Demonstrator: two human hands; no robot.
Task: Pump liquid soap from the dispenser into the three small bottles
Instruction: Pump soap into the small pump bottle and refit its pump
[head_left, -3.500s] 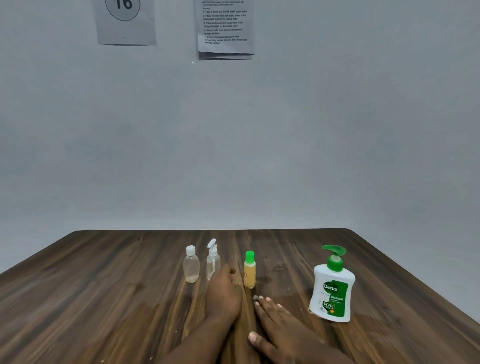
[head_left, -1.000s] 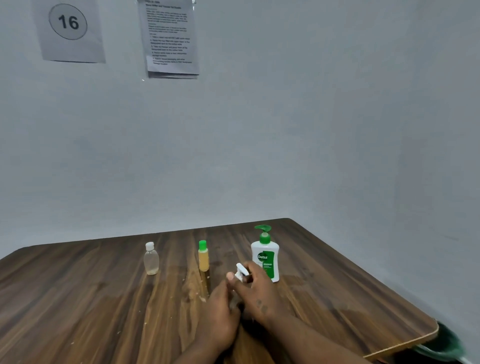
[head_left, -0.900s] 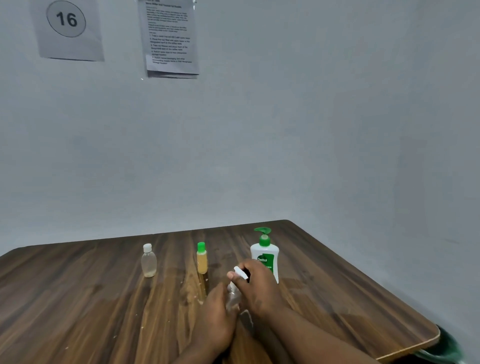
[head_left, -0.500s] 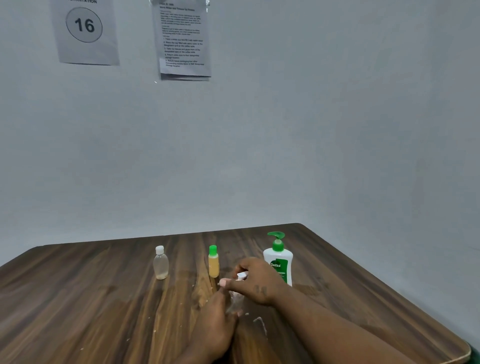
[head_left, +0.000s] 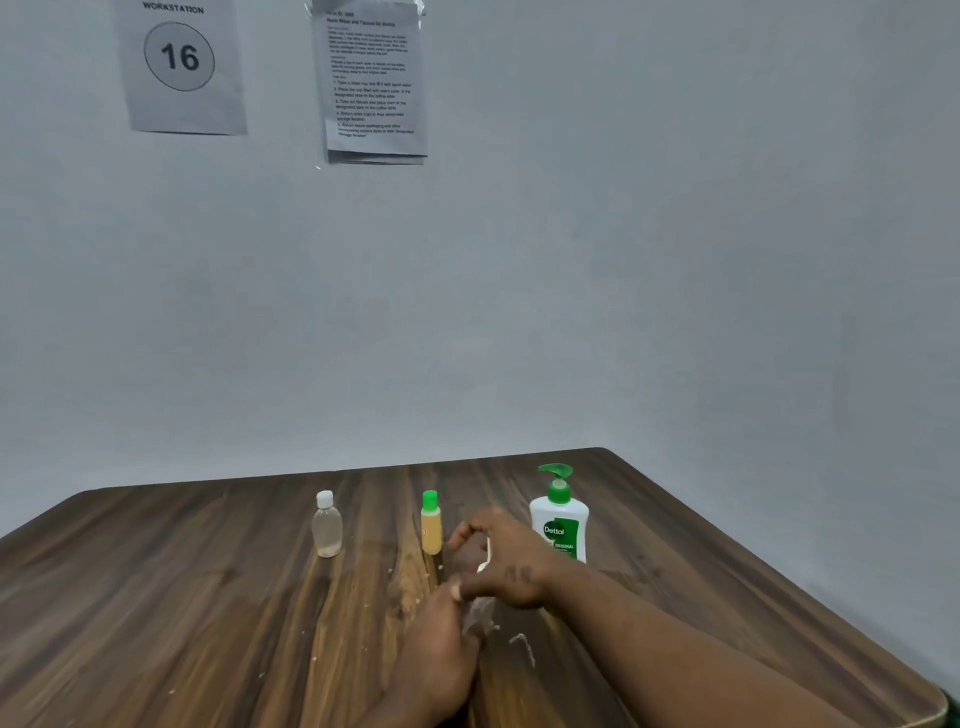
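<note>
Moved: spray bottle (head_left: 479, 618) is out of the row, gripped by left hand (head_left: 441, 649) near the front; blurred, contents unclear. Right hand (head_left: 506, 564) is curled above it, pinching its white top (head_left: 487, 555). Clear bottle (head_left: 326, 530): a little liquid at the bottom. Yellow bottle (head_left: 431, 527): nearly full. Dispenser (head_left: 558, 525) just behind right hand. Wood table (head_left: 208, 597), grey wall (head_left: 623, 260), "16" sign (head_left: 179, 62).

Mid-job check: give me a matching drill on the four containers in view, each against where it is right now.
1 white-capped bottle
2 green-capped bottle
3 soap dispenser
4 spray bottle

a gripped by left hand, right hand holding its white top
b standing farthest right
c standing farthest left
d standing between the other two upright ones

Pairs: 1c, 2d, 3b, 4a.
</note>
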